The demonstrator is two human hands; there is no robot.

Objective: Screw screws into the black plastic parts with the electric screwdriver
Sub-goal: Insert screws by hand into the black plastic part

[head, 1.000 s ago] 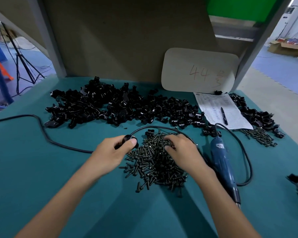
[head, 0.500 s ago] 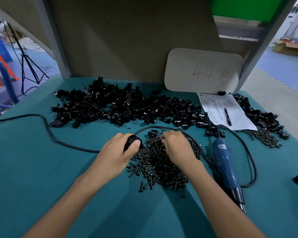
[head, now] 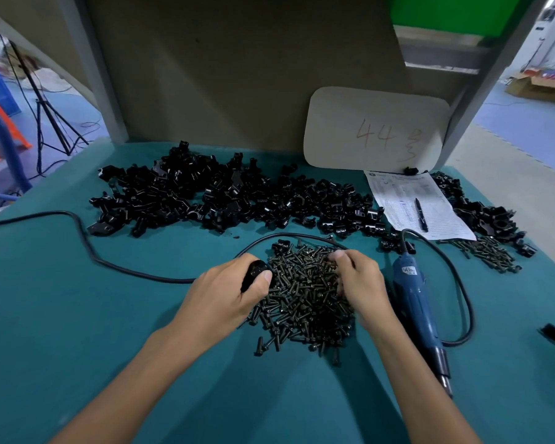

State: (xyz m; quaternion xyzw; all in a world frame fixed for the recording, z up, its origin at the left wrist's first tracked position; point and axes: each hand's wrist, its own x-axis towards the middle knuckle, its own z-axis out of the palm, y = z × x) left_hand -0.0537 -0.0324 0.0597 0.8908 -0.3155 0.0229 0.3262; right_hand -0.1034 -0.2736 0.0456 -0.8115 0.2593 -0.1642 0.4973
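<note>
Our left hand [head: 225, 293] grips a black part [head: 255, 271], right hand [head: 361, 283] curls into the screw pile [head: 302, 299] (can't tell if it's got one), so we'd pinch out just one.

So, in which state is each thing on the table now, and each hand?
left hand: grips one black plastic part.
right hand: curled into the screw pile; whether it pinches a screw is hidden.
electric screwdriver: lies flat on the table, not held.
pen: lies on the paper sheet.
</note>
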